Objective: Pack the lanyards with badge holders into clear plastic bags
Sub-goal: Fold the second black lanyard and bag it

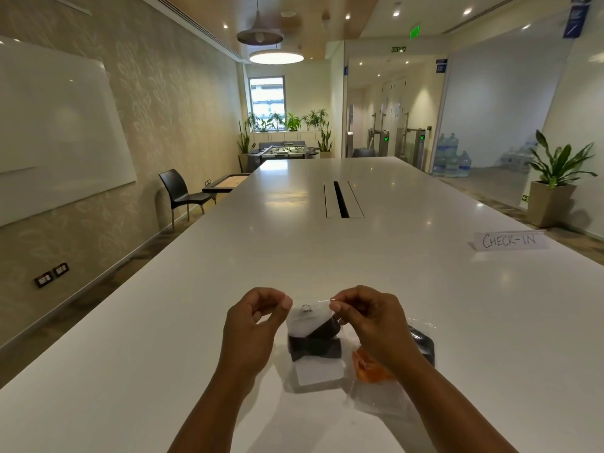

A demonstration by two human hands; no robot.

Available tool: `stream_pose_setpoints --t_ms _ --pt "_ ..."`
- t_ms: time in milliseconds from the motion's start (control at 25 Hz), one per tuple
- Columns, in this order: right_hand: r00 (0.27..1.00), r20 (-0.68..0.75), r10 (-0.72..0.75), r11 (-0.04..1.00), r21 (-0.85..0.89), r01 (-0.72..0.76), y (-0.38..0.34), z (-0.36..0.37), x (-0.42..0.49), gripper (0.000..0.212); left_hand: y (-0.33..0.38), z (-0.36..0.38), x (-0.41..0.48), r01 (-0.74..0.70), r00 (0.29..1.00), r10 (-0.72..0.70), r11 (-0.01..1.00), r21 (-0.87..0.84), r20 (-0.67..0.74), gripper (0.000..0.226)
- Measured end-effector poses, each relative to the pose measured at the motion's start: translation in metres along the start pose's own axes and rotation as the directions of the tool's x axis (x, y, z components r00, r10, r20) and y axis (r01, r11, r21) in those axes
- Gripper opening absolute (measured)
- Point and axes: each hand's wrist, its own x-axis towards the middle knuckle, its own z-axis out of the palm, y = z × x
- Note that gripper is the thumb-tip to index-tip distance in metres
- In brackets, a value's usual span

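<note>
Both the left hand [253, 325] and right hand [366, 318] pinch the top corners of a clear plastic bag [310, 317], held above the white table [359, 256]. Inside sits a dark rolled lanyard [315, 346] with its badge holder [318, 371]. The film looks thin, limp and slippery, so the mouth edge seems the best hold.

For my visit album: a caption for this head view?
Both hands pinch a clear bag holding a dark lanyard.
</note>
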Motion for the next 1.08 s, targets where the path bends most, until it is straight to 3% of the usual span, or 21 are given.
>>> stream_pose_setpoints --t_ms 240,600,680,840,1080 --pt "0.996 0.051 0.076 0.997 0.01 -0.076 0.002 -0.004 0.003 0.012 0.003 -0.006 -0.002 -0.067 0.979 0.061 0.997 0.024 0.196 0.025" --pt "0.974 0.214 0.067 0.998 -0.028 -0.063 0.0 0.001 0.002 0.017 -0.001 -0.01 -0.002 -0.253 0.931 0.174 0.941 0.224 0.32 0.016" --pt "0.971 0.229 0.068 0.997 -0.036 -0.061 -0.001 -0.001 0.002 0.016 -0.003 -0.016 0.0 -0.232 0.926 0.129 0.936 0.266 0.354 0.014" --pt "0.964 0.256 0.076 0.994 -0.092 -0.054 0.0 -0.001 0.001 0.02 -0.005 -0.031 0.006 -0.186 0.918 0.055 0.934 0.305 0.392 0.009" --pt "0.981 0.166 0.101 0.994 0.015 -0.105 0.003 -0.002 0.002 0.027 0.001 -0.031 0.007 -0.23 0.944 0.143 0.931 0.284 0.297 0.024"
